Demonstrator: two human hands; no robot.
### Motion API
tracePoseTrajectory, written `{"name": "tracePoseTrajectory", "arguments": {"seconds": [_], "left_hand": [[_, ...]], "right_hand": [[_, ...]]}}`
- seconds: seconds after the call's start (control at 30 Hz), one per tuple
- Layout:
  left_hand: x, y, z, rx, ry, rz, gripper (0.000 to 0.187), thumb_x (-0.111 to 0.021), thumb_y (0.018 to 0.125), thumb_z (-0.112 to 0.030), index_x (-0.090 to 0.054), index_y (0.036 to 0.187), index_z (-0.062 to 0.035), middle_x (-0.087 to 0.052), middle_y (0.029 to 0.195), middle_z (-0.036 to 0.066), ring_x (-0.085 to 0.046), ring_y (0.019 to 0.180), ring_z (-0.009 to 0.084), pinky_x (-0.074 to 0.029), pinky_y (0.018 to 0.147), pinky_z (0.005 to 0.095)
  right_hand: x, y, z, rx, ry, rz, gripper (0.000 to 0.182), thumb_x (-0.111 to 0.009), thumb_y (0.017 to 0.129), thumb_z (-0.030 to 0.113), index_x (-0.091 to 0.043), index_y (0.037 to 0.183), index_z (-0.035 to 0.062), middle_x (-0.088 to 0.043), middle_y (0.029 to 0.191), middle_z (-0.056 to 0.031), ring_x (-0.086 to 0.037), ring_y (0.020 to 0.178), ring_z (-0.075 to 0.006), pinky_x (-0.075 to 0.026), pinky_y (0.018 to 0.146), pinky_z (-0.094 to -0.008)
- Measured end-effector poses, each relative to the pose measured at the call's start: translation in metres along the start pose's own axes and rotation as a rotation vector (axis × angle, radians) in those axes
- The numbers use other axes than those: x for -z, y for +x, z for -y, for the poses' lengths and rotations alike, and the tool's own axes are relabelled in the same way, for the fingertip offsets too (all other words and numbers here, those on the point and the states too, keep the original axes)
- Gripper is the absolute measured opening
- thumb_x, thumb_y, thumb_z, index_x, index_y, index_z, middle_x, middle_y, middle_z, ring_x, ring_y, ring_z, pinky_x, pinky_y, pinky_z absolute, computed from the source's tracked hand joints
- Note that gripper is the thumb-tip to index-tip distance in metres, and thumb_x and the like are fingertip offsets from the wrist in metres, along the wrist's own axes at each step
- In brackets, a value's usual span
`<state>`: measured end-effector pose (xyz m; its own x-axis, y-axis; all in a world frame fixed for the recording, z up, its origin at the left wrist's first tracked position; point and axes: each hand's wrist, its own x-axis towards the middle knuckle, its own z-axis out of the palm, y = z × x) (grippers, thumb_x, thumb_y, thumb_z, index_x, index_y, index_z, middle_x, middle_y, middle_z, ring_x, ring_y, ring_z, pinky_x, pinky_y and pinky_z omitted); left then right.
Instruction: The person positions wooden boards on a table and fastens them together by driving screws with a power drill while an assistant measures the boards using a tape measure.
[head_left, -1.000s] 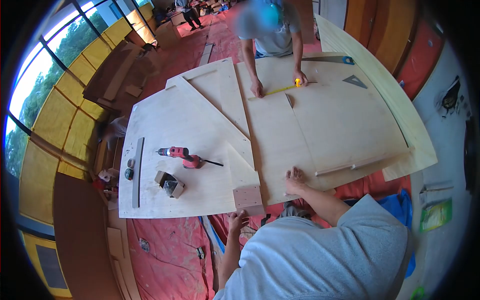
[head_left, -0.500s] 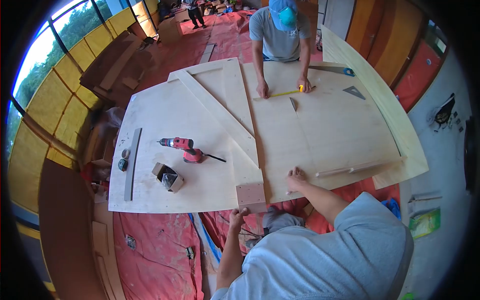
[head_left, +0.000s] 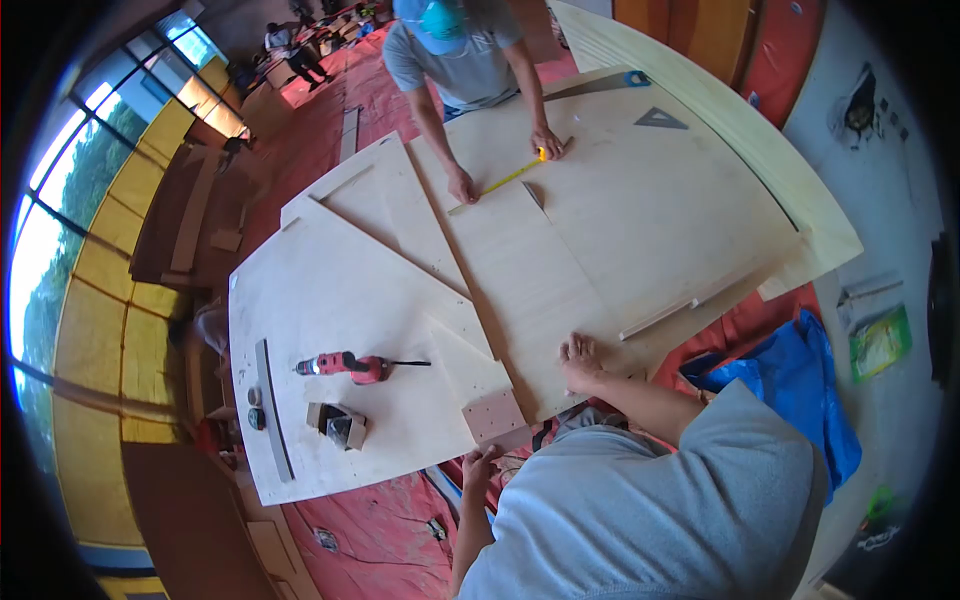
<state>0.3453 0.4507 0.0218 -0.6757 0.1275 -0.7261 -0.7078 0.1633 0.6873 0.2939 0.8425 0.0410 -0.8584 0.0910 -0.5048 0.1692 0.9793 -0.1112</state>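
My left hand [head_left: 481, 466] is at the near edge of the large plywood panel [head_left: 330, 260], its fingers closed at the underside of a pinkish-brown block [head_left: 494, 416]. Resting on the panel to the right is my right hand [head_left: 579, 364], with bent fingers spread and nothing in them. A red cordless drill [head_left: 345, 366] lies left of the block, beside a small open box [head_left: 337, 426]. Across the panel, a co-worker's hands hold a yellow tape measure [head_left: 512, 180] stretched over the wood. A small pointed blade-like tool [head_left: 534, 194] lies close to the tape.
A handsaw [head_left: 600, 86] and a triangle square [head_left: 660, 119] lie at the far side. A metal strip [head_left: 272, 410] lies at left. Curved pale boards [head_left: 740, 140] flank the right side. Blue sheeting [head_left: 800, 385] and red sheeting [head_left: 370, 540] cover the floor.
The view has turned, so the panel appears rotated and more blue sheeting shows at right. Both my hands keep nearly the same places on the panel. The co-worker still holds the tape.
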Motion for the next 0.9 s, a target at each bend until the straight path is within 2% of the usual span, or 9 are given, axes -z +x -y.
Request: {"name": "tracePoseTrajectory", "arguments": {"seconds": [0.2, 0.27, 0.33, 0.47, 0.53, 0.57, 0.63, 0.87, 0.9], "left_hand": [[0.000, 0.002, -0.011, 0.158, -0.019, -0.019, 0.029, -0.080, 0.096, -0.029, -0.068, 0.099, -0.0032, -0.071, 0.083, 0.006, -0.069, 0.067, 0.0159, -0.058, 0.061, 0.0293], [0.003, 0.005, -0.010, 0.172, -0.027, 0.006, 0.028, -0.080, 0.096, -0.028, -0.068, 0.100, -0.0032, -0.071, 0.084, 0.006, -0.069, 0.067, 0.0165, -0.058, 0.061, 0.0299], [0.006, 0.009, -0.008, 0.202, -0.027, 0.017, 0.026, -0.078, 0.098, -0.026, -0.067, 0.104, -0.0035, -0.073, 0.087, 0.008, -0.070, 0.068, 0.0180, -0.058, 0.060, 0.0300], [-0.005, -0.004, -0.022, 0.217, -0.095, 0.025, 0.024, -0.076, 0.099, -0.025, -0.067, 0.105, -0.0039, -0.076, 0.091, 0.010, -0.072, 0.070, 0.0185, -0.057, 0.061, 0.0290], [-0.009, -0.006, -0.024, 0.216, -0.087, -0.036, 0.023, -0.076, 0.100, -0.024, -0.067, 0.106, -0.0042, -0.077, 0.093, 0.011, -0.073, 0.072, 0.0192, -0.058, 0.062, 0.0289], [-0.009, -0.006, -0.023, 0.215, -0.085, -0.037, 0.023, -0.076, 0.100, -0.024, -0.067, 0.106, -0.0042, -0.077, 0.093, 0.011, -0.073, 0.072, 0.0192, -0.058, 0.062, 0.0289], [-0.005, -0.005, -0.018, 0.170, -0.141, 0.051, 0.022, -0.075, 0.100, -0.023, -0.067, 0.107, -0.0041, -0.077, 0.091, 0.011, -0.073, 0.073, 0.0193, -0.058, 0.063, 0.0292], [0.002, 0.001, -0.014, 0.178, -0.092, 0.051, 0.027, -0.077, 0.099, -0.029, -0.069, 0.107, -0.0043, -0.077, 0.091, 0.009, -0.072, 0.073, 0.0166, -0.055, 0.063, 0.0280], [0.004, 0.001, -0.015, 0.193, -0.056, 0.069, 0.027, -0.077, 0.099, -0.030, -0.070, 0.105, -0.0041, -0.077, 0.092, 0.009, -0.072, 0.074, 0.0160, -0.055, 0.064, 0.0279]], "right_hand": [[-0.004, 0.000, -0.003, 0.033, 0.040, -0.022, 0.130, -0.094, 0.071, 0.045, -0.018, 0.164, -0.0061, -0.010, 0.169, -0.0402, -0.010, 0.157, -0.0601, -0.011, 0.127, -0.0692], [-0.011, -0.001, -0.004, 0.046, 0.056, -0.022, 0.128, -0.093, 0.072, 0.044, -0.019, 0.163, -0.0065, -0.010, 0.168, -0.0409, -0.011, 0.156, -0.0608, -0.012, 0.127, -0.0695], [-0.032, 0.008, -0.005, 0.057, 0.072, -0.184, 0.124, -0.091, 0.074, 0.041, -0.020, 0.163, -0.0081, -0.010, 0.167, -0.0428, -0.011, 0.156, -0.0618, -0.012, 0.126, -0.0703], [-0.004, -0.006, -0.005, 0.076, 0.085, -0.108, 0.119, -0.089, 0.076, 0.040, -0.023, 0.162, -0.0094, -0.010, 0.167, -0.0438, -0.013, 0.155, -0.0621, -0.012, 0.126, -0.0705], [0.008, -0.012, -0.003, 0.069, 0.065, -0.087, 0.091, -0.072, 0.088, 0.026, -0.029, 0.160, -0.0098, -0.014, 0.168, -0.0416, -0.017, 0.155, -0.0613, -0.011, 0.125, -0.0721], [-0.001, -0.007, -0.003, 0.069, 0.067, -0.088, 0.091, -0.072, 0.088, 0.026, -0.029, 0.160, -0.0098, -0.014, 0.168, -0.0416, -0.017, 0.155, -0.0613, -0.011, 0.125, -0.0721], [-0.037, 0.012, 0.002, 0.021, 0.055, -0.221, 0.112, -0.085, 0.080, 0.039, -0.026, 0.161, -0.0097, -0.012, 0.166, -0.0439, -0.016, 0.154, -0.0629, -0.012, 0.125, -0.0718], [-0.018, 0.005, 0.002, 0.038, 0.052, -0.078, 0.106, -0.082, 0.082, 0.032, -0.024, 0.160, -0.0112, -0.013, 0.166, -0.0448, -0.017, 0.153, -0.0637, -0.014, 0.124, -0.0726], [-0.032, 0.011, 0.004, 0.025, 0.046, -0.185, 0.105, -0.082, 0.081, 0.028, -0.025, 0.159, -0.0122, -0.013, 0.166, -0.0455, -0.017, 0.153, -0.0643, -0.014, 0.125, -0.0724]]}}
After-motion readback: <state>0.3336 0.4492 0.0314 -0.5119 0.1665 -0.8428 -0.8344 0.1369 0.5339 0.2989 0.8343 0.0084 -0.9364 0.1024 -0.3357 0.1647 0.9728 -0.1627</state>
